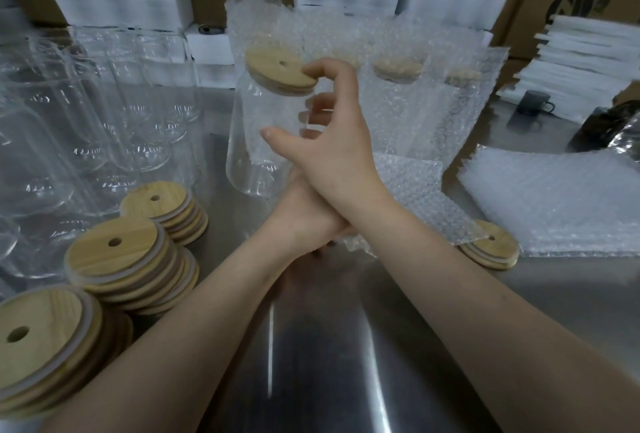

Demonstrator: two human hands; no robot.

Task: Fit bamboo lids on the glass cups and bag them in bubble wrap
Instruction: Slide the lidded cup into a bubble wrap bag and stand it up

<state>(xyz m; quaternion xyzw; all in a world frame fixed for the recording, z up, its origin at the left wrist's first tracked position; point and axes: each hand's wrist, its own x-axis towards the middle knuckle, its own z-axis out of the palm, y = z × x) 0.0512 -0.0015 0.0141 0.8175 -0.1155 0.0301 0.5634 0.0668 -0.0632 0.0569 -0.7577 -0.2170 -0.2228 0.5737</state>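
Note:
My right hand (329, 148) grips a clear glass cup (256, 142) held tilted above the table. Its thumb lies on the glass side and its forefinger touches the rim of the bamboo lid (273, 69) fitted on the cup. Bubble wrap (259, 24) rises right behind the cup. My left hand (304, 221) is crossed under my right wrist and mostly hidden. It holds the end of a bubble wrap bag (412, 193) that stretches to the right under my right forearm.
Several empty glass cups (104, 103) crowd the left of the steel table (329, 346). Stacks of bamboo lids (117, 256) stand front left, and a few lids (491, 245) lie at right. Bagged cups (398, 86) stand behind, flat bubble bags (554, 197) and a dark mug (533, 103) at right.

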